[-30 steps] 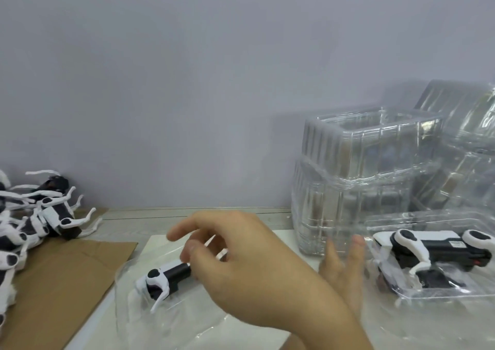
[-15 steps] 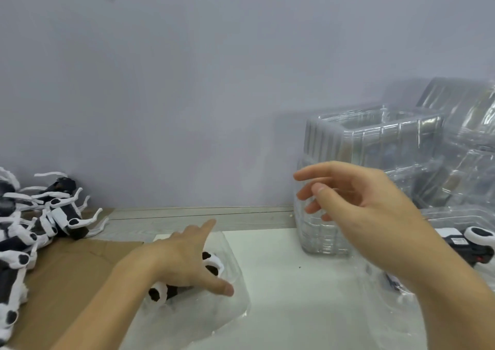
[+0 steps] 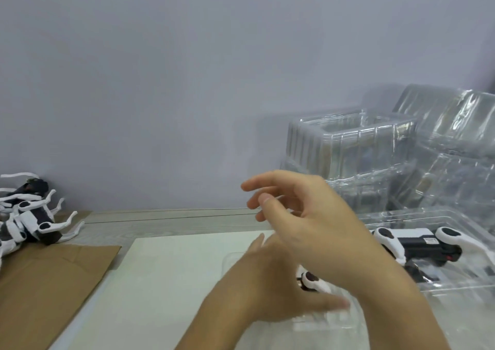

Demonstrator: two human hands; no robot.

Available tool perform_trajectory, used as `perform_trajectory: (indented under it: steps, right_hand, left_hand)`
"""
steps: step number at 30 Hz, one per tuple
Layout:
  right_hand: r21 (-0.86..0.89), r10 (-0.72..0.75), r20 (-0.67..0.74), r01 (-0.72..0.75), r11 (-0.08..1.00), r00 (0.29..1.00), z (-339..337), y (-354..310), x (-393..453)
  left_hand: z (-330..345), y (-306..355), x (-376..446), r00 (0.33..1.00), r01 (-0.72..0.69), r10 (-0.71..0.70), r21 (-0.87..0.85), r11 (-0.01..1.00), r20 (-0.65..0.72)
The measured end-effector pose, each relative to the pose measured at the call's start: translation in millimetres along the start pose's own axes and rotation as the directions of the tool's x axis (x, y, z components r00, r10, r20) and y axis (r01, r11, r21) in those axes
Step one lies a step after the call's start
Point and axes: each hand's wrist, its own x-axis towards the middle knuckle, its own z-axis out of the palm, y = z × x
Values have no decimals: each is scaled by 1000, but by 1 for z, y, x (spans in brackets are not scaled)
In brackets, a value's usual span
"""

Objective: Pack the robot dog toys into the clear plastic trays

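Observation:
A black and white robot dog lies in a clear plastic tray near the front centre, mostly hidden by my hands. My left hand lies flat on this tray, fingers straight and thumb spread along its near side. Just above it hovers my right hand, fingers loosely curled and holding nothing. To the right, a second robot dog lies in another clear tray. Loose robot dogs are piled at the far left.
Stacks of empty clear trays stand against the wall at the back right. A brown cardboard sheet lies at the left under the dog pile. A white board covers the table's middle.
My left hand has slid the tray with the dog from the left to the centre right. My right hand has dropped lower and now hovers over that tray.

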Motion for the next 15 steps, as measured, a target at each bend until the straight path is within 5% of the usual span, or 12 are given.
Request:
perform_trajectory:
  steps: [2, 5, 7, 10, 15]
  right_hand:
    - [-53, 25, -76, -29, 998, 997, -14, 5, -1]
    - [-248, 97, -200, -146, 958, 975, -38, 17, -7]
    - [-411, 179, -239, -267, 872, 954, -48, 21, -10]
    - [-559, 361, -204, -411, 720, 910, -46, 23, -13]
    - [-630, 503, -199, -502, 592, 841, -50, 32, -14]
  left_hand:
    - [-8, -13, -5, 990, 46, -70, -191, 981, -124]
    - [-12, -55, -24, 894, 269, -356, -307, 913, -273]
    - [-6, -74, -40, 831, 372, -529, -535, 759, -173]
    - [17, -82, -49, 795, 384, -606, -774, 503, 1]
    - [43, -81, -39, 746, 316, -665, -890, 329, 19]
